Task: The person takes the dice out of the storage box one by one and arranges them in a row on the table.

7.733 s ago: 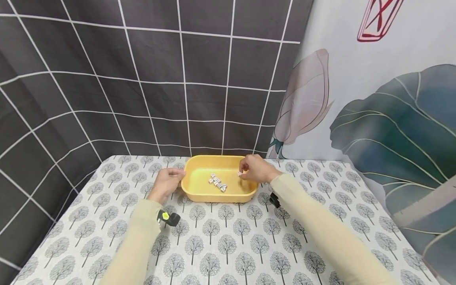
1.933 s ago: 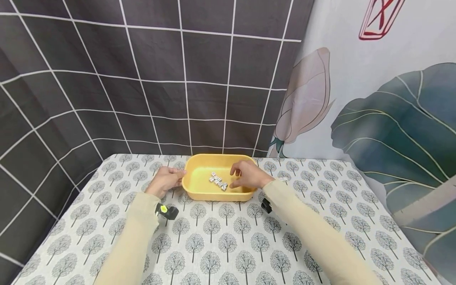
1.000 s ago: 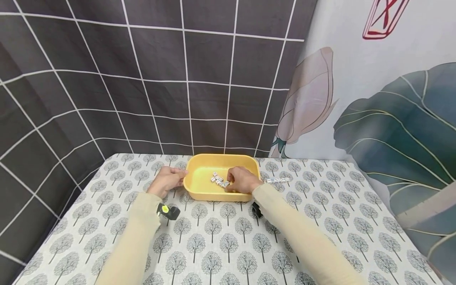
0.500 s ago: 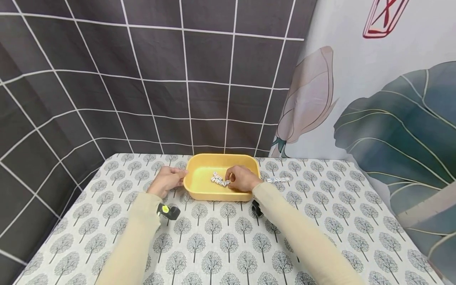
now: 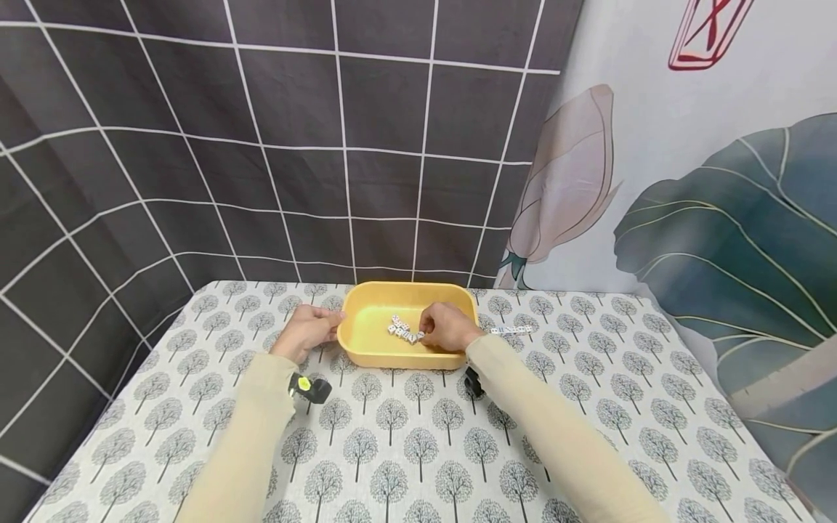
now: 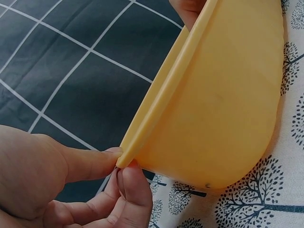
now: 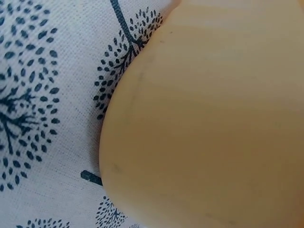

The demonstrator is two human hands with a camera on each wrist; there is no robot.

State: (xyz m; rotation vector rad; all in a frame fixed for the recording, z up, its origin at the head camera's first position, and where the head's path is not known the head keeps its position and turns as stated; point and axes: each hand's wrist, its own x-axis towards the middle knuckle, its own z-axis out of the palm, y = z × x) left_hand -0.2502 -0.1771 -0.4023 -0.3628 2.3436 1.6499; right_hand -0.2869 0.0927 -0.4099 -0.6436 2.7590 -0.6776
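A yellow plastic tub (image 5: 366,359) sits at the back of the table, with several white dice (image 5: 400,328) in a loose cluster on its floor. My left hand (image 5: 304,333) pinches the tub's left rim; the left wrist view shows the thumb (image 6: 95,160) over the rim and a finger (image 6: 135,187) under it. Inside the tub's right part, my right hand (image 5: 447,327) has curled fingers, and a die (image 5: 420,337) shows right at its fingertips. The right wrist view holds only the tub's outer wall (image 7: 204,118); the right hand's fingers are hidden there.
A straight row of white dice (image 5: 511,330) lies on the tree-print tablecloth (image 5: 418,436), just right of the tub. Behind the table hangs a dark curtain (image 5: 288,174) with white grid lines, and a floral curtain (image 5: 654,145) is at the right.
The right hand pinched a die by the tub's right wall earlier, then reached in empty to the cluster. Over the last second it shifts among the dice there. The left hand stays on the rim.
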